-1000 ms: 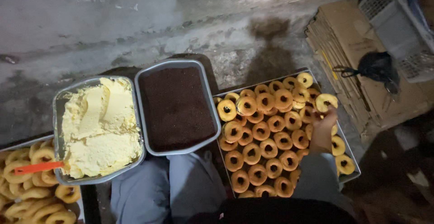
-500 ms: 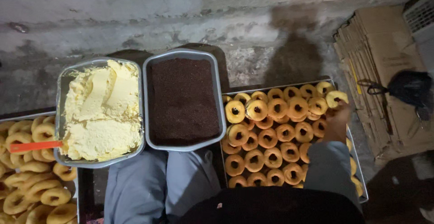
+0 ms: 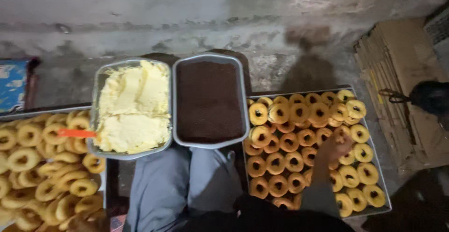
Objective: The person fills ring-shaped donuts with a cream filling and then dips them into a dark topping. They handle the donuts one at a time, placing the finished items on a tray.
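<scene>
At your far left a tray [image 3: 5, 116] of plain rings [image 3: 28, 159] runs past the edge. Next come the cream pan [image 3: 96, 96] and brown pan [image 3: 243, 96], touching. Your right hand [image 3: 336, 144] pinches a filled ring [image 3: 343, 133] over the packed right tray [image 3: 380, 180]. Your left hand is out of sight.

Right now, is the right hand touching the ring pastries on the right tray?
Touching. The head view shows the right hand resting directly on the ring pastries, no gap visible.

Flat brown cardboard boxes [image 3: 397, 87] stacked far right by wall; blue printed pkg [image 3: 11, 84] at left edge.
</scene>
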